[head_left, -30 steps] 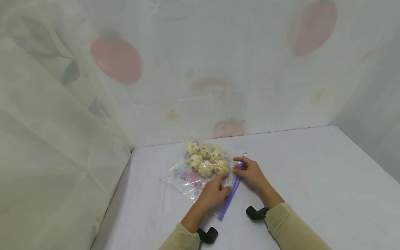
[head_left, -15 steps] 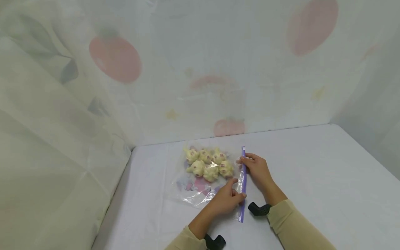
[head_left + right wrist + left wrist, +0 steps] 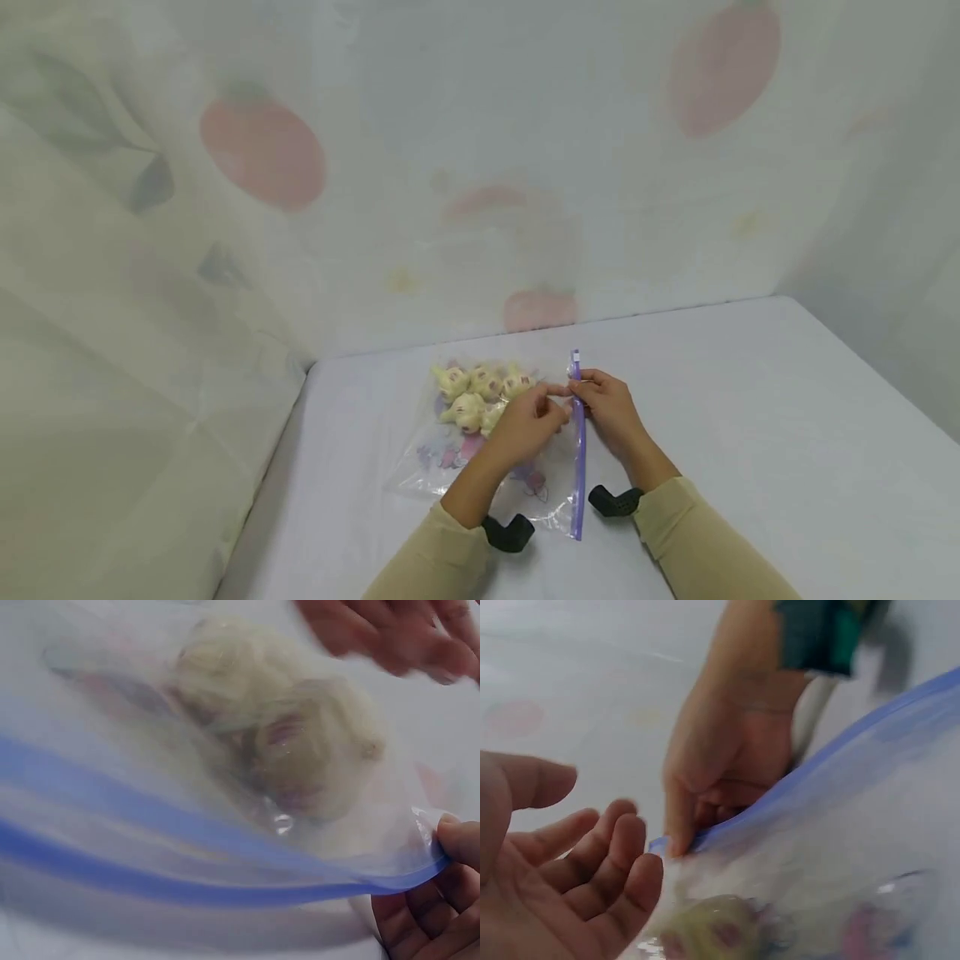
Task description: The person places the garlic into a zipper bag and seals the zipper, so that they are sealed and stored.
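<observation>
A clear zip-lock bag [image 3: 555, 492] with a purple zip strip [image 3: 579, 467] lies on the table, its strip along the right side. Several garlic bulbs [image 3: 467, 412] are inside, and some are hidden behind my left hand [image 3: 528, 425]. My right hand [image 3: 613, 408] pinches the strip near its far end, thumb on one face and fingers on the other in the right wrist view. Over the bag, close to that pinch, the left hand is held with loosely bent fingers [image 3: 634, 840]; it appears apart from the strip in the left wrist view.
The white-covered table [image 3: 720, 400] extends to the right of the bag. Behind it hangs a pale curtain [image 3: 622, 208] printed with fruit, and another curtain [image 3: 135, 350] closes the left side. Black wrist mounts [image 3: 615, 502] sit on both forearms.
My left hand has left the lower part of the strip and moved up toward the right hand. The slanted strip has turned nearly straight away from me, and the right hand still pinches it.
</observation>
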{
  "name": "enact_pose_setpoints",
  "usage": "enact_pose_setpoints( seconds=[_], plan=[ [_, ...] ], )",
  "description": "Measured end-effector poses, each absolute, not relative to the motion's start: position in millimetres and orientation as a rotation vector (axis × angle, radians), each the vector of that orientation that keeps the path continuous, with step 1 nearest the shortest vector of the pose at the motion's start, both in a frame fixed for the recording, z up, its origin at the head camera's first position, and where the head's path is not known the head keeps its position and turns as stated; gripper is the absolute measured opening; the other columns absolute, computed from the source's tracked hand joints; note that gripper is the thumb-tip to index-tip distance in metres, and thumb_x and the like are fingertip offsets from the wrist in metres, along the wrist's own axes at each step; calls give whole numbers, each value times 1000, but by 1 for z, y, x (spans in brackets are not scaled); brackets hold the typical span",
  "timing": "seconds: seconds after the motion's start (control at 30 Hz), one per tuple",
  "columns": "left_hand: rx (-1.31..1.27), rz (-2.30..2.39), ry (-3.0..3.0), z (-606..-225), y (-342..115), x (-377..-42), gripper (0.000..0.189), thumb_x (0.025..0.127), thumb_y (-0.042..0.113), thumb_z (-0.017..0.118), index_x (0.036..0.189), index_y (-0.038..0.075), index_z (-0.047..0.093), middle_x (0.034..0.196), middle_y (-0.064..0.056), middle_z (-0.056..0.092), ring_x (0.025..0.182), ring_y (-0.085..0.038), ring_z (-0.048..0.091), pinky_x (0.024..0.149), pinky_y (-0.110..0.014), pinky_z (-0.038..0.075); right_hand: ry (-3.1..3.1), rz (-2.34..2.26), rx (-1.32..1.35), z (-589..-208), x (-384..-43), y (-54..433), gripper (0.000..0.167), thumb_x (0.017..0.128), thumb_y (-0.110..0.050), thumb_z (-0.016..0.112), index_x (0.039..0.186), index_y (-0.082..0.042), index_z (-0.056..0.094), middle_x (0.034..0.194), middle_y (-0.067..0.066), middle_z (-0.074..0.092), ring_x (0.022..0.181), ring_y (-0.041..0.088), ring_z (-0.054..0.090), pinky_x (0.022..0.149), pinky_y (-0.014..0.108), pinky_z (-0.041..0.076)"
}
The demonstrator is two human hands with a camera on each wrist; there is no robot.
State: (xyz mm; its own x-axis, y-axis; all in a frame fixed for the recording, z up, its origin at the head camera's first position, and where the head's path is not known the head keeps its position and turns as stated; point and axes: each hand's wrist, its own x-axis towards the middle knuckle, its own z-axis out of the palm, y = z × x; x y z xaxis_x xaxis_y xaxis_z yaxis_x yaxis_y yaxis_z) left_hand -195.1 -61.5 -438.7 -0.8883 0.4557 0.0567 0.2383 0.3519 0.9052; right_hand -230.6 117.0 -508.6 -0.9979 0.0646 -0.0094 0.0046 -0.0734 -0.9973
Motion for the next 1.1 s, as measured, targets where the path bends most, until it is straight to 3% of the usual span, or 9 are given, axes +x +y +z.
enact_pose_setpoints(
  seconds=[0.23,0.43,0.67,0.93,1.1],
  plan=[
    [577,1759,2550,-428,-55,-234,27,100,20,54,125,13,62,112,-4,67,102,-16,63,89,-36,50,-2101,2270,-85,-511,-229,112,30,95,-16,64,116,5,61,94,1,76,81,9,67,67,23,50],
    [591,1760,2516,-434,-43,-260,36,101,11,47,136,12,54,128,-4,62,121,-19,58,104,-39,45,-1960,2388,-34,-508,-227,105,24,94,-10,63,112,5,59,113,10,73,93,13,71,73,25,50],
    [583,1499,2586,-442,-36,-267,45,101,8,42,145,16,46,144,-1,54,136,-23,47,108,-41,42,-1930,2452,26,-511,-222,98,11,97,-9,58,105,-3,60,92,-3,71,89,11,65,77,26,45],
    [660,1240,2729,-444,-34,-269,39,105,21,42,142,16,50,137,-6,59,125,-25,56,100,-42,47,-1926,2398,38,-508,-223,97,7,96,-9,58,99,-5,62,89,-3,64,86,13,59,76,25,45],
    [706,1149,2797,-443,-38,-269,33,103,22,47,130,9,61,118,-8,65,102,-20,62,85,-35,51,-1897,2383,-15,-504,-223,96,5,94,-5,59,95,-1,62,88,-3,68,81,12,58,70,23,46]
  ],
)
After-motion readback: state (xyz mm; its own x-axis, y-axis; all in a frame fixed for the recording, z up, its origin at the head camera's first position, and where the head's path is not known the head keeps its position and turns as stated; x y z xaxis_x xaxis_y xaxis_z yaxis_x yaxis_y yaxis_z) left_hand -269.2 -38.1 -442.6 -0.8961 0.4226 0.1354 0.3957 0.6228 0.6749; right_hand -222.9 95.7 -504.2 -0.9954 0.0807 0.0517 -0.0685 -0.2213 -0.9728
